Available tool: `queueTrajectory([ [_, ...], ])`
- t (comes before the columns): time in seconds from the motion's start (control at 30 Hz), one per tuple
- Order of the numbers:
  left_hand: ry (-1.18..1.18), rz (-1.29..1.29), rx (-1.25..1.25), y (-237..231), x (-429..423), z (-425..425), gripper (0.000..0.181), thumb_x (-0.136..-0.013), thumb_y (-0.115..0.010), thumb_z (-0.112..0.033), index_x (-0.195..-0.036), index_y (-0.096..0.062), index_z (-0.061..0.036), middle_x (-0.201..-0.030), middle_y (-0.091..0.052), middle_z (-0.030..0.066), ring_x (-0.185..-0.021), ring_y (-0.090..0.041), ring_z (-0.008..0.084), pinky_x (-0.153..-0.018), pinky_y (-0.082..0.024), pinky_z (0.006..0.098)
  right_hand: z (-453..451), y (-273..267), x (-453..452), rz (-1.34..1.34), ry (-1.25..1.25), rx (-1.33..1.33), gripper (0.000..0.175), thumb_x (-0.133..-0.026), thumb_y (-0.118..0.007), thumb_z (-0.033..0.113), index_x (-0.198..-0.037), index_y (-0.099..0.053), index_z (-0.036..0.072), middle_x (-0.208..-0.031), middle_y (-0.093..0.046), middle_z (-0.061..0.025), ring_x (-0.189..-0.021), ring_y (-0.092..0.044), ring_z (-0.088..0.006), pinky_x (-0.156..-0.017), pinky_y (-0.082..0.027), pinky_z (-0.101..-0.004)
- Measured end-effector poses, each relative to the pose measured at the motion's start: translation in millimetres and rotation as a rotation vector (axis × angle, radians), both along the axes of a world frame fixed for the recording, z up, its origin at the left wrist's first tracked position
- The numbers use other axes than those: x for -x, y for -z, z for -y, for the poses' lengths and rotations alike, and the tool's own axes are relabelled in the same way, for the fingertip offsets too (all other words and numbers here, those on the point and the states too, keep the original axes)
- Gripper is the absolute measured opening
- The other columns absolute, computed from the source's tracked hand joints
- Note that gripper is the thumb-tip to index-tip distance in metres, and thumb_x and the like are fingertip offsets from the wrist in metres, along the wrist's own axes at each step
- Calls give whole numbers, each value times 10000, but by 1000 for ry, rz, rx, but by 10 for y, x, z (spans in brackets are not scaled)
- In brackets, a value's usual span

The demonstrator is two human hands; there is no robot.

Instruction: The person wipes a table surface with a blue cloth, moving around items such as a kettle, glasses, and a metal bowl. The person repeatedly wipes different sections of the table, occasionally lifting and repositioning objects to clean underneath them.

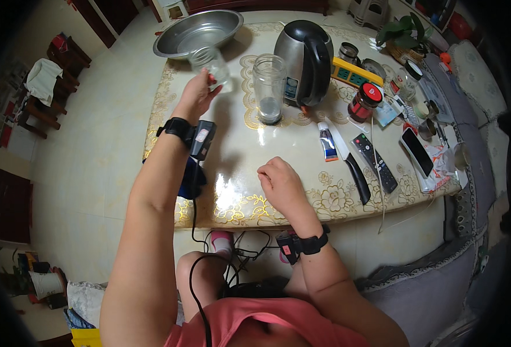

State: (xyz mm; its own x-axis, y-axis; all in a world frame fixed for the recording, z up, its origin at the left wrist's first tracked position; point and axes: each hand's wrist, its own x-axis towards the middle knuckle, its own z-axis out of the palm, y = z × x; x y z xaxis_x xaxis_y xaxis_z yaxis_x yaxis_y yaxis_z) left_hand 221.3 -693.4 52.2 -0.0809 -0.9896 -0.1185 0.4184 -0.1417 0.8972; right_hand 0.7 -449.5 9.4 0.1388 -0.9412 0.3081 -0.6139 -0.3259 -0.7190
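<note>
My left hand (200, 93) grips a clear glass jar (214, 65), which leans toward the metal basin (194, 37) at the table's far left. The jar's threaded mouth overlaps the basin's near rim in the picture; whether they touch I cannot tell. A taller clear glass bottle (269, 89) stands upright to the right of the jar, lidless, with something grey at its bottom. Curled near the table's front edge, my right hand (283, 186) shows nothing in its fingers. A steel and black electric kettle (301, 60) stands just behind the bottle.
To the right lie a small tube (328, 141), a kitchen knife (351, 165), a remote control (374, 162) and a phone (416, 152). Beyond them are a red-lidded jar (365, 102) and a yellow power strip (356, 73). A dark blue cloth (193, 178) lies beneath my left forearm.
</note>
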Motion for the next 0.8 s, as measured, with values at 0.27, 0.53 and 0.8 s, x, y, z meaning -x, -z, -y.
queueTrajectory([
  [0.27, 130, 166, -2, 87, 760, 181, 279, -1092, -477, -349, -1053, -620, -112, -936, -581, 9, -796, -488, 131, -876, -511, 352, 18, 6, 2, 3, 8, -14, 68, -890, -659, 102, -919, -698, 54, -952, -619, -119, -947, -624, -337, -853, -520, -441],
  [0.53, 179, 296, 13, 106, 891, 171, 365, -1102, -431, -350, -1044, -615, -41, -971, -614, 52, -902, -563, 177, -893, -502, 378, 29, 2, -29, -9, 19, 23, 59, -882, -670, 104, -912, -697, 60, -955, -619, -125, -941, -626, -342, -836, -524, -449],
  [0.8, 13, 530, 107, -22, 262, -352, 457, -1042, -575, -363, -1287, -599, 22, -1086, -628, 74, -1007, -612, 182, -896, -535, 317, 46, -12, -44, 4, 25, -34, 82, -887, -678, 113, -918, -707, 43, -938, -622, -137, -895, -630, -360, -793, -525, -456],
])
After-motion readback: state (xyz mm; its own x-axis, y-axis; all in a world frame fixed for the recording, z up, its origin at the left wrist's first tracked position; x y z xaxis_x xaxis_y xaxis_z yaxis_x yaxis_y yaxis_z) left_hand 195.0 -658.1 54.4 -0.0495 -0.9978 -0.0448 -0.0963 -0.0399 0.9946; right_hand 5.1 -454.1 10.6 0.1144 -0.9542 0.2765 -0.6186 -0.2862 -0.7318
